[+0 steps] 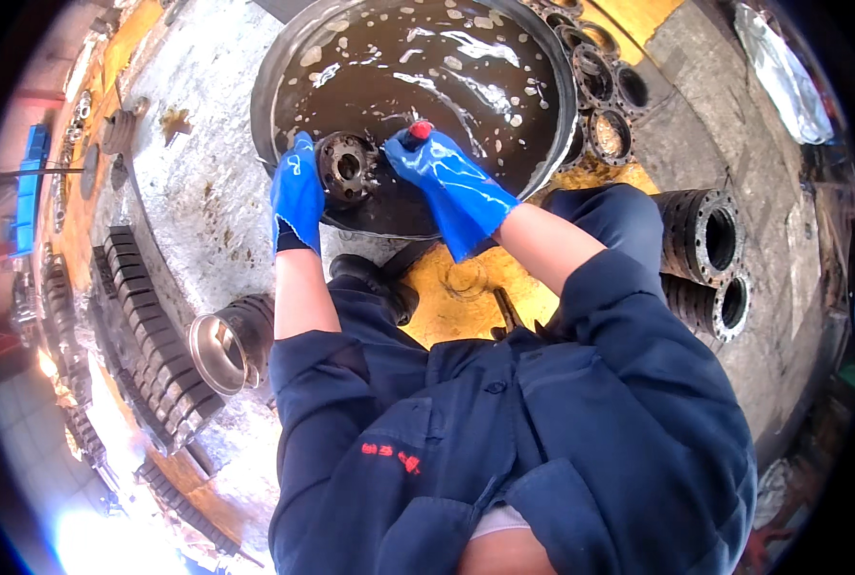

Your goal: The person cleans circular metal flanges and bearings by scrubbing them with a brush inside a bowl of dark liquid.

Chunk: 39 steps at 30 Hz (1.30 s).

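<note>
Navy jacket (pixel 600 412) fills the foreground. Just inside the near rim of a tub (pixel 263 101) of dark liquid (pixel 370 86), the left hand (pixel 298 190) should probably hold the round metal part (pixel 333 165) steady while the right hand (pixel 450 180) works the red-ended tool (pixel 420 128) evenly around it. Left fingers grip the part's side; right fingers wrap the tool, its working end unclear.

Readable text: none | Mark: small red marking (pixel 383 450), in a short, uneven row | Stands on: chest of the dark blue jacket (pixel 552 422), which the person is wearing | Place: a little past 6 o'clock from the middle of the view | Legibility: too small and blurred, so its characters cannot be told
</note>
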Tool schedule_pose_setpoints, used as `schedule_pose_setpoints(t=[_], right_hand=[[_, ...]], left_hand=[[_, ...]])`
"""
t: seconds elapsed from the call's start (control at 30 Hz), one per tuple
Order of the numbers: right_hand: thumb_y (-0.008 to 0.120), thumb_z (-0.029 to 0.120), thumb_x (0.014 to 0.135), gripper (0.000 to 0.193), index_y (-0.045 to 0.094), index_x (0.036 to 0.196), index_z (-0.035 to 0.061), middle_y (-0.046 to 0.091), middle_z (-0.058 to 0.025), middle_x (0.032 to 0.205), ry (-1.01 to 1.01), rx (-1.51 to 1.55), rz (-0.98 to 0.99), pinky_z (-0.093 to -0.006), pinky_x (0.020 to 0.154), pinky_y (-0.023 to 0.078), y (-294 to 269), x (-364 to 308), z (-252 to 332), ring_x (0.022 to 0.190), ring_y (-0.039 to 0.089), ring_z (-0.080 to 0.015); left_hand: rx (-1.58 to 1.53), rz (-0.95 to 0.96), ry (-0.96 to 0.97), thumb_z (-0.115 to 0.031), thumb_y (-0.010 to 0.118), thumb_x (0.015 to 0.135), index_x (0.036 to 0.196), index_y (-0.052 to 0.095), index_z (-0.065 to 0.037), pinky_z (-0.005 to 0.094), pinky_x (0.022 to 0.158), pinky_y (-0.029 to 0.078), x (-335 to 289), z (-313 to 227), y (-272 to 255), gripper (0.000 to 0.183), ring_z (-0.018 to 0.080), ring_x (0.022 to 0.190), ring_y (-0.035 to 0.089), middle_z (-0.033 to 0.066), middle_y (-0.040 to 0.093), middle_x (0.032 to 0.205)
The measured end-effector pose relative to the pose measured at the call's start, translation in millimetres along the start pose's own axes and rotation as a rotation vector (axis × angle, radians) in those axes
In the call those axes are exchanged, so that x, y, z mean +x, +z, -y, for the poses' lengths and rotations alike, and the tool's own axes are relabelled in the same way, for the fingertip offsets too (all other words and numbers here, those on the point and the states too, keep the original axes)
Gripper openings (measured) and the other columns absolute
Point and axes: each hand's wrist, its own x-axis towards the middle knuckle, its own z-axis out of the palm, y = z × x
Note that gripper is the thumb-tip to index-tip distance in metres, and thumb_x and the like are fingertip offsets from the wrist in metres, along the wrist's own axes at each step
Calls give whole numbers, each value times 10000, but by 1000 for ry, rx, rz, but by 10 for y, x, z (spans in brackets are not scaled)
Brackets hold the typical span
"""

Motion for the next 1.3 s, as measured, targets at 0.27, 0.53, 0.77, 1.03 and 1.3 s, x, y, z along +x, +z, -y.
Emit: schedule_pose_setpoints(t=[0.27, 0.53, 0.77, 1.03, 1.3], right_hand=[[661, 427, 998, 434, 764, 1052, 8, 757, -87, 933, -31, 1004, 194, -357, 759, 536, -258, -710, 505, 790, 681, -188], [661, 470, 959, 391, 756, 974, 91, 738, -132, 869, -108, 389, 114, -433, 775, 539, 18, -447, 125, 803, 690, -293], [626, 465, 949, 407, 753, 1113, 116, 777, -196, 996, -216, 185, -41, -462, 847, 575, -332, -391, 265, 983, 745, -388], [675, 370, 966, 339, 759, 1059, 55, 718, -107, 855, 43, 731, 143, -403, 708, 543, -91, -608, 258, 810, 698, -212], [660, 427, 990, 315, 751, 1116, 152, 756, -177, 1059, -515, -59, -58, -492, 864, 569, -179, -389, 163, 1004, 697, -441]], left_hand=[[172, -62, 80, -465, 429, 1115, 1252, 697, 75, 424, 1017, 505, -41, 136, -51, 618, 378, 1164, 696, 265, 744, 1216], [-62, -3, -93, -305, 655, 1039, 1379, 655, 60, 371, 1076, 478, -269, -327, 7, 498, 276, 1198, 667, 202, 728, 1283], [36, -8, -102, -453, 669, 1020, 1349, 673, 56, 355, 1049, 481, -287, -298, 15, 607, 246, 1165, 659, 190, 731, 1266], [88, -21, -81, -491, 652, 1024, 1339, 674, 51, 379, 1044, 481, -297, -321, 32, 627, 290, 1155, 664, 220, 731, 1250], [141, -1, -109, -486, 684, 1005, 1354, 663, 35, 378, 1047, 478, -346, -614, 117, 628, 262, 1160, 666, 195, 732, 1256]])
